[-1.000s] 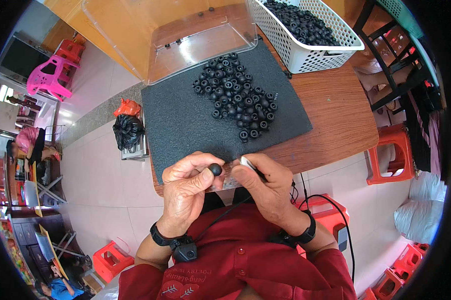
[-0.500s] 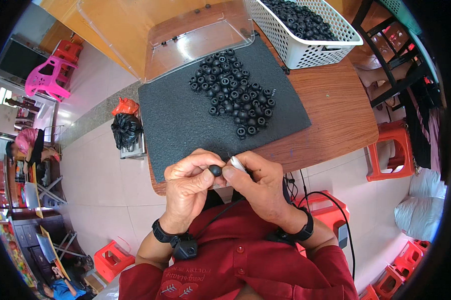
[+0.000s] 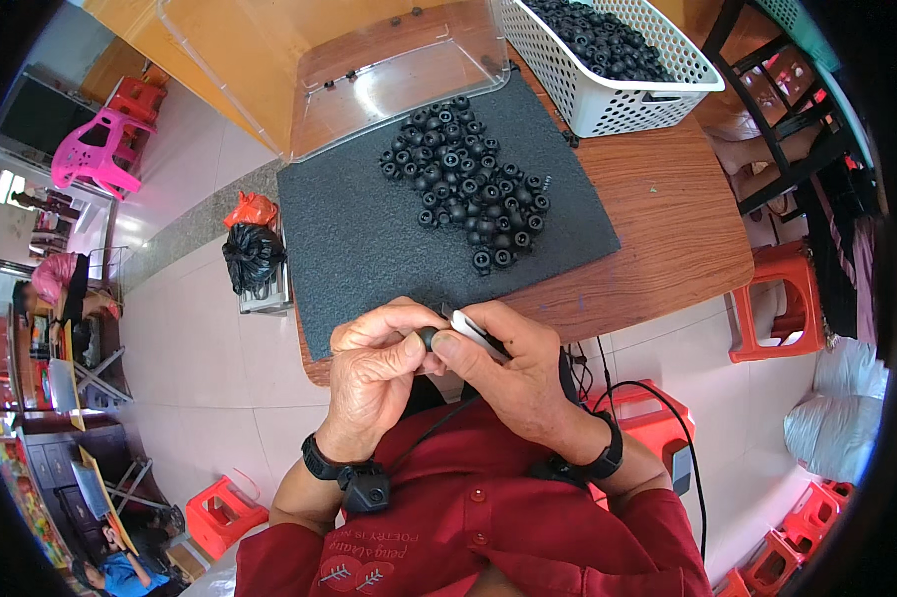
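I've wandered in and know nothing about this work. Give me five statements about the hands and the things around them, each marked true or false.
1. The left hand holds a small round black piece. True.

2. The right hand holds a red cup. False: it holds a slim white object.

3. The loose heap of black pieces lies on bare wood. False: it lies on a dark mat.

4. The white perforated basket contains black pieces too. True.

5. The pink plastic chair stands to the right of the wooden table. False: it stands to the left.
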Motion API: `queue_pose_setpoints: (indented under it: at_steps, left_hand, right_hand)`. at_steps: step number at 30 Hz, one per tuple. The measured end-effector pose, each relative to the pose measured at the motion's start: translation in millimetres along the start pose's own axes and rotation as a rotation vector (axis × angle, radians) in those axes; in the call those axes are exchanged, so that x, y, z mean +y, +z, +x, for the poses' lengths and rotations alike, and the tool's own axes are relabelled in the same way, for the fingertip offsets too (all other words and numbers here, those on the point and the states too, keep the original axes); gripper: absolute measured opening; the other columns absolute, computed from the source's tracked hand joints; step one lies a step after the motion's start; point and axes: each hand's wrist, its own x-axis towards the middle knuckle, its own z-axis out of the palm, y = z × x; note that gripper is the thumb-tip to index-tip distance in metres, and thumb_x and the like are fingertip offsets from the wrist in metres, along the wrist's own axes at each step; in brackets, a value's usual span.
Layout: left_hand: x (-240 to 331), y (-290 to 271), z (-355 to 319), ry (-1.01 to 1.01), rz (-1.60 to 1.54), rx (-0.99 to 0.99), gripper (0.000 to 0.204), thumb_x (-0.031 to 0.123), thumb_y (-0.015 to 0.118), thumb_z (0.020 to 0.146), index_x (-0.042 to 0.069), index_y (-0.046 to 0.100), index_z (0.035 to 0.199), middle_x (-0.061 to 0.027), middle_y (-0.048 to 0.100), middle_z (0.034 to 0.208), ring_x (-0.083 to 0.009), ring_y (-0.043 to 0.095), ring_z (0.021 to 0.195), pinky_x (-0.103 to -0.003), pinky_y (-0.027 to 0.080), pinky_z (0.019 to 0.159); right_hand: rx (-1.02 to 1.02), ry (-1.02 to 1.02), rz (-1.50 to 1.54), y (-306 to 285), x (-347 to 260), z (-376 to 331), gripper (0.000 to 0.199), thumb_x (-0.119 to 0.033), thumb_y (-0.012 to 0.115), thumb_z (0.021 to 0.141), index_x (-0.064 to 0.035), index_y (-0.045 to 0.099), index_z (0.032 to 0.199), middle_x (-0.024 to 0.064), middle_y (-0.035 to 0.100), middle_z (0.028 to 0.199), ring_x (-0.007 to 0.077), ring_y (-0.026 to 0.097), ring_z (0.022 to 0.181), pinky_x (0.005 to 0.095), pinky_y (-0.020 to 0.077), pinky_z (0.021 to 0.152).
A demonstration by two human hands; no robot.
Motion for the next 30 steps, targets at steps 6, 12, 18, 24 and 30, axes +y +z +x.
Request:
queue_pose_setpoints:
  at_steps: [6,12,18,24,30]
  left_hand:
    - [-2.6,-6.5,-0.3,-0.061,-0.166,-0.032,0.026,0.013,0.071,0.088,-0.006,0.067,0.106,-0.0098,0.064,0.087,-0.0178,0.060,0.074,-0.032,0.051,0.067]
    - [0.5,-3.2,-4.2,-0.130,-0.174,0.080,0.027,0.011,0.071,0.088,-0.005,0.066,0.109,-0.0130,0.068,0.095,-0.0183,0.063,0.073,-0.031,0.053,0.068]
    - [2.0,-2.0,-6.4,-0.139,-0.122,0.117,0.028,0.011,0.071,0.089,-0.006,0.066,0.110,-0.0135,0.069,0.095,-0.0175,0.064,0.071,-0.031,0.054,0.068]
    - [3.8,1.3,-6.5,-0.162,-0.116,0.110,0.027,0.011,0.070,0.089,-0.006,0.066,0.109,-0.0131,0.069,0.093,-0.0165,0.063,0.069,-0.029,0.053,0.065]
    - [7.7,6.2,-7.9,-0.160,-0.066,0.123,0.026,0.011,0.070,0.089,-0.006,0.067,0.107,-0.0140,0.069,0.094,-0.0150,0.062,0.068,-0.028,0.053,0.064]
  right_hand:
    - [0.051,-0.152,-0.062,-0.7,5.6,1.5,0.017,-0.017,0.070,0.089,-0.0008,0.064,0.091,0.0090,0.060,0.071,0.0192,0.058,0.061,0.0321,0.0424,0.053]
    - [0.049,-0.429,-0.439,-4.0,7.7,3.8,0.025,-0.022,0.071,0.087,-0.0004,0.063,0.097,0.0099,0.053,0.068,0.0267,0.053,0.058,0.0379,0.0409,0.051]
    - [0.123,-0.579,-0.562,-1.9,13.3,5.3,0.033,-0.027,0.072,0.086,0.0019,0.062,0.098,0.0100,0.051,0.069,0.0263,0.052,0.058,0.0375,0.0403,0.050]
    - [0.128,-0.611,-0.636,-3.1,13.6,3.6,0.036,-0.029,0.074,0.083,0.0017,0.062,0.098,0.0089,0.051,0.069,0.0251,0.052,0.058,0.0365,0.0399,0.049]
    - [0.155,-0.639,-0.666,-2.9,14.4,3.0,0.039,-0.030,0.074,0.082,0.0030,0.062,0.098,0.0091,0.051,0.069,0.0251,0.052,0.058,0.0359,0.0407,0.048]
